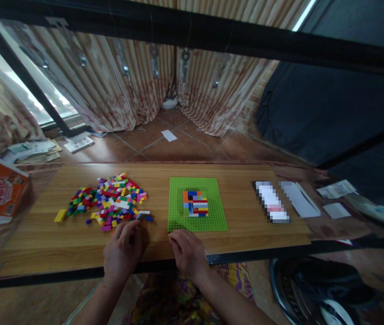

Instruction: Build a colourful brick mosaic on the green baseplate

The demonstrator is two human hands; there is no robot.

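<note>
Right hand (188, 253): fingers curled, just off the green baseplate's (216, 203) near edge; can't tell if it pinches anything. Left hand (124, 243): loosely curled, left of baseplate, beside the brick pile (119, 196); grip unclear. Built brick patch (196, 204) sits mid-baseplate. Bricks look light, stiff, smooth, likely slippery; pinch by opposite sides. Baseplate probably thin, light; steady at bare edges.

Two hands (123, 246), loose bricks (123, 204), green baseplate (217, 203); wooden table (241, 198)
</note>
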